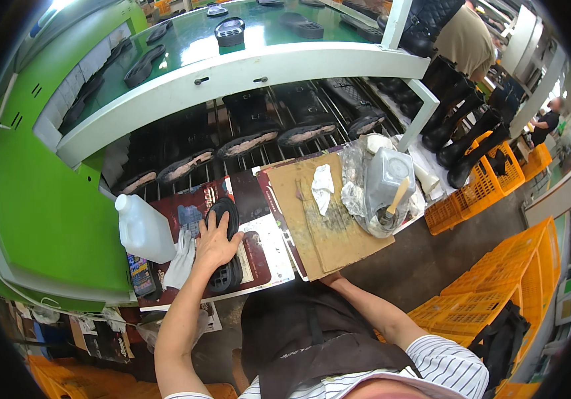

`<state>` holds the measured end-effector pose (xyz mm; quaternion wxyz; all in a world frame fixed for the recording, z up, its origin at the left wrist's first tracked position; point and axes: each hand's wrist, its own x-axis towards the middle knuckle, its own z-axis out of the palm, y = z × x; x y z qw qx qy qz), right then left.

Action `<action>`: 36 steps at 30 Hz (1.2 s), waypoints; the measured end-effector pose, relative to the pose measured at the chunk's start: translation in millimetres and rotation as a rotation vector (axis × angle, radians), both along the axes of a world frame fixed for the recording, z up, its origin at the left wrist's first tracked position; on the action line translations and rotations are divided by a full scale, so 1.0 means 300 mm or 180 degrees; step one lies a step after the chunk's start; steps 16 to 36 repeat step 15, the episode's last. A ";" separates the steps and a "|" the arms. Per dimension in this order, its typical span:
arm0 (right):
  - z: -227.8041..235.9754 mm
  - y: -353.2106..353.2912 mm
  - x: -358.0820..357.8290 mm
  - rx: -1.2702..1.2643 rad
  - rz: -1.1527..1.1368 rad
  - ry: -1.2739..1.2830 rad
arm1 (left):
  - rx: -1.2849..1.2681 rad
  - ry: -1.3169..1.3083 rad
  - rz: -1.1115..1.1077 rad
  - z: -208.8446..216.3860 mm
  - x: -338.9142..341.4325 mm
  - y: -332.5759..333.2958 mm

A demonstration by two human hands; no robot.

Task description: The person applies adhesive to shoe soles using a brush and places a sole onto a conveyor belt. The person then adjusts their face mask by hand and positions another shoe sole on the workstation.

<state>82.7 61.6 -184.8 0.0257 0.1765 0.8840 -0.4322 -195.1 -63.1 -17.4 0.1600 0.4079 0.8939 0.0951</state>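
Note:
My left hand lies over a black shoe sole, fingers spread and thumb apart on its surface. Under and nearer than that hand sits another black sole with a ridged pattern. Just left of them are a white glove and a white plastic jug. My right hand is at the near edge of a stained brown cardboard sheet; its fingers are hidden beneath the edge. On the cardboard rests a crumpled white cloth.
A clear plastic container and a wooden-handled brush stand in plastic wrap at the right. Black boots lie on a rack beyond, under a green belt bearing soles. Orange crates stand at the right. Other people are farther off.

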 end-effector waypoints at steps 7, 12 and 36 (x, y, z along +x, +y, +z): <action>0.050 0.022 0.013 -0.0721 0.0016 -0.0229 | 0.0014 0.0020 -0.0009 -0.004 -0.008 0.001; 0.187 -0.058 -0.005 -0.1990 0.1740 -0.1248 | 0.0050 -0.0072 -0.0049 -0.006 -0.011 0.020; 0.290 -0.069 -0.029 -0.2431 0.0519 -0.1204 | 0.0047 -0.0005 -0.0065 -0.001 -0.021 0.001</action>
